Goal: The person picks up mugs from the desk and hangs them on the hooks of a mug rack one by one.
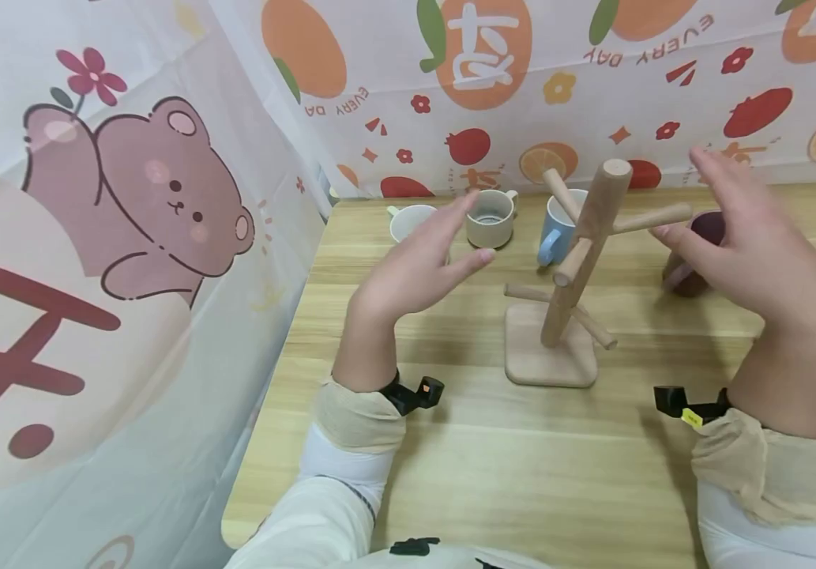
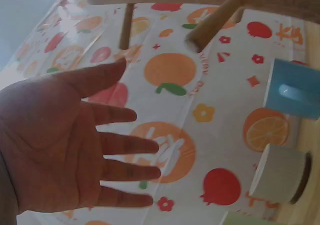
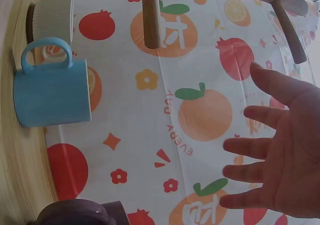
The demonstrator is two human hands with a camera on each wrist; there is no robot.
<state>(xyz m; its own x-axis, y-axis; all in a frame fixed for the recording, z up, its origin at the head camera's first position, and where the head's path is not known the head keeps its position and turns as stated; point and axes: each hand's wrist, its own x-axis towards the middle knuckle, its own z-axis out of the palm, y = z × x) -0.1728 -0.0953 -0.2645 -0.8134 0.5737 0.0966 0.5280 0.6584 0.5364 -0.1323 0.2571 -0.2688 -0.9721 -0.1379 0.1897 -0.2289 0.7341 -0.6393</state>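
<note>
While hands (image 1: 411,273) (image 1: 766,257) flank the rack (image 1: 596,217) — fingers apart — a beige cup (image 1: 490,231) shows its interior.

Grain shows across the rack (image 1: 581,269), which looks like bare wood — matt and smoothly rounded. From its base, the blue mug (image 3: 52,95) at 12 o'clock looks smooth with a soft gloss; the pale mug (image 3: 52,20) at 11 is finely ribbed. The smooth counter (image 1: 521,466) has wood grain. At 8 and 4 sit crinkled cloth cuffs (image 1: 358,415) — matt — beside black, plastic-looking wrist mounts (image 1: 400,395).
</note>
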